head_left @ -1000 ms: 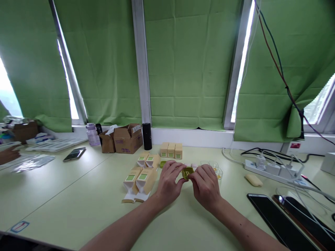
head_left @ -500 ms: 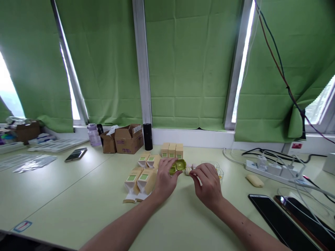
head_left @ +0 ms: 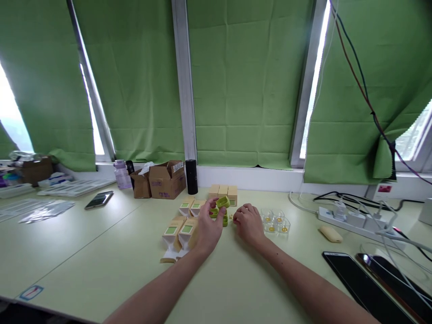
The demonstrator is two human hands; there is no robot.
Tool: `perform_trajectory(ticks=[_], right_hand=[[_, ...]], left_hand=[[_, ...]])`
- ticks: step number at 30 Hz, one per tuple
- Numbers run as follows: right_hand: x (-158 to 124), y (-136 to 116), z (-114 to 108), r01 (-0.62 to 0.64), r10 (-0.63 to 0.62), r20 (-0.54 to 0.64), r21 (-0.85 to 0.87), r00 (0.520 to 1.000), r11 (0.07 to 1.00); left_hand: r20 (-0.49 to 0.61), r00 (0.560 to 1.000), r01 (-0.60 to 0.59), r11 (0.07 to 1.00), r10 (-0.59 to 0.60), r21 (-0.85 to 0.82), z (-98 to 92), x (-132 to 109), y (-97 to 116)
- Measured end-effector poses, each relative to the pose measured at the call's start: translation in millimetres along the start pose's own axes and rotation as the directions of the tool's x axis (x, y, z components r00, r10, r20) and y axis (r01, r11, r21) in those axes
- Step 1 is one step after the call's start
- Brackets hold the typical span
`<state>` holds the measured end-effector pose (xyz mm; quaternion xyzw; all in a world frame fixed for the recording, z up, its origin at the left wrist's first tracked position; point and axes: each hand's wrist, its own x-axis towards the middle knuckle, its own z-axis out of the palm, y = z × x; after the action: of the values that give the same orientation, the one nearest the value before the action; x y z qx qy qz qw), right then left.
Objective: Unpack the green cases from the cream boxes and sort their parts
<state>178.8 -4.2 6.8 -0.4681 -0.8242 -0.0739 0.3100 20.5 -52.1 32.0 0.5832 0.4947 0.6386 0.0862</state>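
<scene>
My left hand (head_left: 208,228) pinches a small green hinged case (head_left: 222,202), lid open, above other green cases (head_left: 218,215) lying on the table. My right hand (head_left: 248,222) rests beside it with fingers curled over a tiny pale item on the table; what it grips is hidden. Tan cartons with green labels (head_left: 178,231) lie just left of my left hand. Three upright tan boxes (head_left: 223,192) stand behind the hands. Clear little cups with yellow contents (head_left: 276,222) sit to the right of my right hand.
Brown cardboard boxes (head_left: 163,178), a black cylinder (head_left: 191,177) and a purple bottle (head_left: 120,174) stand by the window sill. A phone (head_left: 98,199) lies at left. A power strip (head_left: 354,219) with cables, a yellow bar (head_left: 329,233) and dark phones (head_left: 361,281) fill the right.
Both hands moved away from me toward the boxes. The green case went from held between both hands to my left hand alone, lid open. My right hand dropped to the table.
</scene>
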Motion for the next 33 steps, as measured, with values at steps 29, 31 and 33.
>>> perform_trajectory(ticks=[29, 31, 33], right_hand=[[-44.0, -22.9, -11.8, 0.058, -0.048, 0.279, -0.028, 0.959, 0.998], [-48.7, -25.4, -13.8, 0.043, -0.044, 0.321, 0.011, 0.946, 0.999], [-49.8, -26.3, -14.9, 0.026, -0.035, 0.339, 0.029, 0.94, 0.999]], left_hand=[[0.354, 0.83, 0.556, 0.686, -0.431, -0.469, 5.9, 0.8, -0.9], [0.444, 0.779, 0.626, 0.58, -0.442, -0.521, 5.7, -0.8, 1.7], [0.507, 0.74, 0.672, 0.488, -0.442, -0.557, 5.8, -2.1, 4.5]])
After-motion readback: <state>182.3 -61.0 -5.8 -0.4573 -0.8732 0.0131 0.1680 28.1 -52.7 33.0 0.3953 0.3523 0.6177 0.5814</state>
